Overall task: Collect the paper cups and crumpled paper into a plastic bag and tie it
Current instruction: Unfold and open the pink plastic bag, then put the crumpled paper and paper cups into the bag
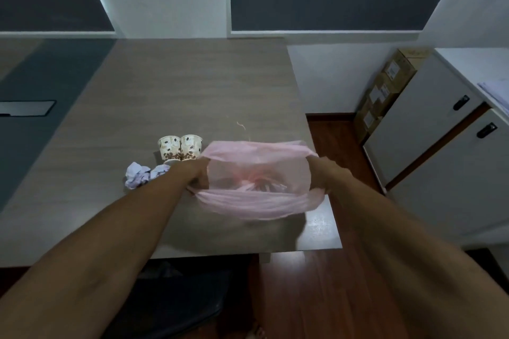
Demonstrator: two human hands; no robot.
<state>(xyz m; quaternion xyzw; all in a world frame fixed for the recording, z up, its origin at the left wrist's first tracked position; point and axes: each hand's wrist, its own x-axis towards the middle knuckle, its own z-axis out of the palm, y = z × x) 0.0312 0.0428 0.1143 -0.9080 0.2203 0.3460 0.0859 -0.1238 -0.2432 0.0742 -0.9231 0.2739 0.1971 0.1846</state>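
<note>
A thin pink plastic bag (257,170) hangs over the near right part of the table, its mouth stretched wide. My left hand (197,175) grips the bag's left rim and my right hand (319,173) grips the right rim. Inside, only the gathered bottom of the bag shows. Two patterned paper cups (180,147) stand side by side just left of the bag. Two pale crumpled paper balls (143,175) lie in front of the cups, partly hidden by my left wrist.
The wooden table (179,96) has its right edge close to the bag and its front edge near me. A dark chair (176,294) sits under the front edge. White cabinets (440,146) and stacked cardboard boxes (385,88) stand to the right.
</note>
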